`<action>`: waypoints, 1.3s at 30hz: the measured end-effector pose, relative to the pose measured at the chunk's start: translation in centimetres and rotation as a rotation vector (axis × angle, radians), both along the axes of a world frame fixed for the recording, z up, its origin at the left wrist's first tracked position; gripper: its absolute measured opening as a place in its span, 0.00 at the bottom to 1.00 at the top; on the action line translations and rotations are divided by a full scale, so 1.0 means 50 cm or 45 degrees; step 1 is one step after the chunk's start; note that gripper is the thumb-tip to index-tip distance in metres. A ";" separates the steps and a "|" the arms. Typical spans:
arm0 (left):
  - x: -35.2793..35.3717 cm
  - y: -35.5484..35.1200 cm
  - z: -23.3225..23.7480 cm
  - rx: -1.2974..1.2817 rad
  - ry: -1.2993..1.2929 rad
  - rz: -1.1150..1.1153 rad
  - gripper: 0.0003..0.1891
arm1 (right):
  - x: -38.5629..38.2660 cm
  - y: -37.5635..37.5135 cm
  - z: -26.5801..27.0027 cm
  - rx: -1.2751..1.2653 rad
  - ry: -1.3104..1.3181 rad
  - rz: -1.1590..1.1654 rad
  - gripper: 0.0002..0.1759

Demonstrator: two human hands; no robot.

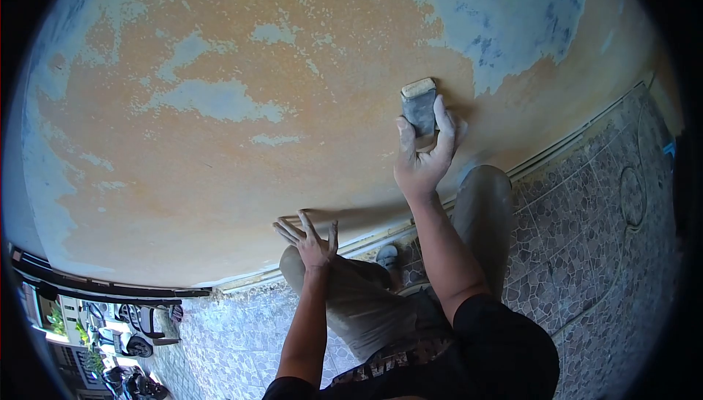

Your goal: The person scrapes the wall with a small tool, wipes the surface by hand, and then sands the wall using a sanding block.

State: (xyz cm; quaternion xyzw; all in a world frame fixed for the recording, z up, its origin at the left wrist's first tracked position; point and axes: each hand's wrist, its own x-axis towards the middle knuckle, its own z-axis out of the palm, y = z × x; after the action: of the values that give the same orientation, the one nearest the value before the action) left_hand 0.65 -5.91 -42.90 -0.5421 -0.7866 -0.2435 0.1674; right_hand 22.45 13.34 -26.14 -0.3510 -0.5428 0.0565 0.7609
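My right hand (430, 151), dusted white, grips a sanding block (419, 111) between thumb and fingers. Grey sheet, seemingly sandpaper, wraps the block, and its pale end shows at the top. The block lies against the wall (351, 100), whose orange-tan coat is broken by pale blue-white patches. Lower and to the left, my left hand (309, 243) has its dusty fingers spread at the wall, holding nothing. Whether its fingertips press on the surface is hard to tell.
My bent knees (483, 188) come close to the wall's foot. Stone-patterned floor tiles (564, 246) run along it, with a thin cable or hose (630, 228) on the right. Parked motorbikes (132, 382) stand at lower left.
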 end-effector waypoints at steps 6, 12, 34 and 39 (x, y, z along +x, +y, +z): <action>0.004 0.008 -0.008 -0.001 -0.017 0.052 0.55 | -0.063 -0.091 -0.257 0.048 -0.133 -0.003 0.37; -0.011 -0.006 -0.012 0.001 0.057 -0.015 0.54 | -0.020 -0.034 -0.080 -0.085 -0.041 -0.033 0.38; -0.034 0.098 0.228 0.570 0.371 -0.083 0.54 | -0.059 -0.033 -0.269 0.140 -0.181 0.066 0.39; -0.055 0.096 0.159 0.503 0.580 -0.107 0.57 | -0.016 -0.039 -0.131 0.076 -0.226 0.145 0.37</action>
State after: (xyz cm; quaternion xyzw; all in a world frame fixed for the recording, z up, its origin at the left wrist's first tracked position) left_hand -2.08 -1.14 -34.93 -0.5718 -0.6431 -0.2707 0.4314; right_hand 21.64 11.38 -32.68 -0.3005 -0.6286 0.0521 0.7155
